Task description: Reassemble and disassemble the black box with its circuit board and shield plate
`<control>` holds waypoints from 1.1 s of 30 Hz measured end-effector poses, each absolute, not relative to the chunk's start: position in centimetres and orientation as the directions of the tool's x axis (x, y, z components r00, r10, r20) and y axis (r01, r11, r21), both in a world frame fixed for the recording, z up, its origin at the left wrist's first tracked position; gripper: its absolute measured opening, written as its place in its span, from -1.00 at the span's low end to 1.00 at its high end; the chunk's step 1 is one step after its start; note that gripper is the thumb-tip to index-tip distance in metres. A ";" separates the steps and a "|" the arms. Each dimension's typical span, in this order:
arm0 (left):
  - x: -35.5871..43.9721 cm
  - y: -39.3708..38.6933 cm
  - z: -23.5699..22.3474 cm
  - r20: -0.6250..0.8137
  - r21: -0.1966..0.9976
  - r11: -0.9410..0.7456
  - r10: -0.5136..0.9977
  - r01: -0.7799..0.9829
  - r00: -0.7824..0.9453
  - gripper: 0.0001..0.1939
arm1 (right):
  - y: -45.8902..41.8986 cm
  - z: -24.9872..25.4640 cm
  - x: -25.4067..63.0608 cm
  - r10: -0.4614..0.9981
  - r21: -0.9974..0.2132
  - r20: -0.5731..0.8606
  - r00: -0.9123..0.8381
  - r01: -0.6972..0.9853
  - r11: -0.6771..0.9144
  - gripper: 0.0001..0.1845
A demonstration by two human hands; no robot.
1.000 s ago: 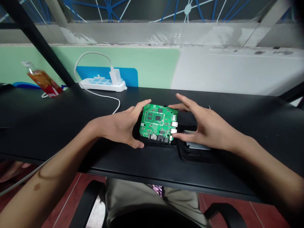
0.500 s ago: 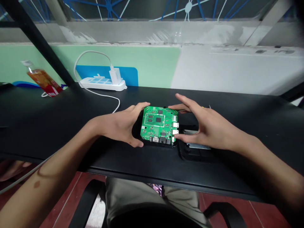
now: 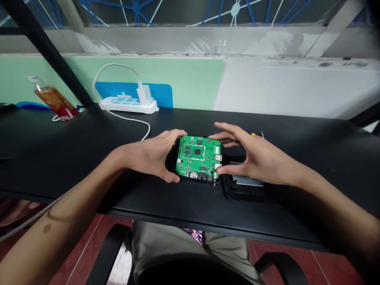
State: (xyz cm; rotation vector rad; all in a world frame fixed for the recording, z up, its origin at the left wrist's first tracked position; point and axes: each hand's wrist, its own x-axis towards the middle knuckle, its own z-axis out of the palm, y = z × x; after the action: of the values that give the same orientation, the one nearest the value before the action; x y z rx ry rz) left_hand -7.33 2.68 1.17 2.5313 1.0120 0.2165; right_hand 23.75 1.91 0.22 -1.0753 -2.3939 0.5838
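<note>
The circuit board (image 3: pixel 194 158) lies over the black case (image 3: pixel 172 161), left hand (image 3: pixel 151 158) clamped around the case's side, right hand (image 3: pixel 261 160) gripping the board's edge beside its ports (image 3: pixel 218 157). Uneven pressure could tilt it (full seating is unclear), snagging ports.

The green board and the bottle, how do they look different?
The green board is flat and squarish; the bottle is long and narrow.
The green board has tiny dark chips and metal sockets, while the bottle has a white cap and looks orange and red.
The green board is between the left hand and right hand; the bottle is away from both.
Both are at the black desk.
</note>
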 end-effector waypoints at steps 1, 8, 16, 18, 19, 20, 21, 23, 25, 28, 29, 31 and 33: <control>-7.3 2.7 1.2 -0.010 0.422 -0.654 0.689 0.628 0.725 0.13 | 1.9 0.2 23.7 0.778 -0.552 0.214 -0.591 0.584 0.595 0.13; -7.2 2.7 1.1 0.015 0.413 -0.684 0.665 0.601 0.747 0.07 | 1.8 0.3 23.8 0.806 -0.602 0.158 -0.570 0.591 0.537 0.11; -7.1 2.6 1.3 -0.001 0.464 -0.650 0.679 0.602 0.734 0.00 | 1.8 0.7 23.4 0.825 -0.649 0.099 -0.556 0.592 0.477 0.10; -7.1 2.6 1.3 -0.014 0.476 -0.635 0.686 0.609 0.727 0.00 | 1.6 0.9 23.2 0.828 -0.651 0.080 -0.555 0.600 0.465 0.08; -7.1 2.6 1.3 -0.019 0.477 -0.631 0.688 0.611 0.725 -0.01 | 1.6 1.0 23.1 0.828 -0.652 0.076 -0.555 0.601 0.462 0.07; -7.1 2.6 1.3 -0.024 0.478 -0.628 0.690 0.615 0.723 -0.01 | 1.5 1.0 23.0 0.829 -0.654 0.073 -0.555 0.601 0.460 0.05; -7.1 2.6 1.3 -0.031 0.477 -0.623 0.693 0.620 0.720 -0.01 | 1.5 1.0 23.0 0.828 -0.655 0.071 -0.556 0.600 0.459 0.04; -7.1 2.7 1.4 -0.045 0.474 -0.614 0.698 0.631 0.714 0.00 | 1.5 1.0 23.2 0.826 -0.661 0.073 -0.558 0.593 0.460 0.02; -7.2 2.7 1.4 -0.054 0.469 -0.611 0.701 0.638 0.711 0.02 | 1.6 0.8 23.3 0.826 -0.672 0.071 -0.559 0.585 0.454 0.02; -7.2 2.7 1.4 -0.045 0.463 -0.623 0.694 0.631 0.719 0.04 | 1.9 0.6 23.6 0.827 -0.689 0.067 -0.558 0.574 0.443 0.02; -7.2 2.7 1.5 -0.041 0.462 -0.629 0.689 0.625 0.723 0.02 | 1.9 0.5 23.6 0.828 -0.688 0.070 -0.557 0.574 0.444 0.02; -7.1 2.7 1.6 -0.037 0.463 -0.634 0.684 0.619 0.728 -0.02 | 1.9 0.5 23.5 0.826 -0.678 0.082 -0.558 0.576 0.457 0.01; -7.1 2.6 1.7 -0.048 0.474 -0.617 0.695 0.628 0.718 -0.07 | 1.7 0.5 23.3 0.816 -0.658 0.097 -0.569 0.578 0.482 -0.04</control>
State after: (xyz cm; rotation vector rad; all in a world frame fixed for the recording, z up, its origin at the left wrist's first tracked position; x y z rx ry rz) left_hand -7.09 2.60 1.69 2.4586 1.0120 0.1931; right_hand 23.33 1.72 0.53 -1.1631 -2.3333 0.8148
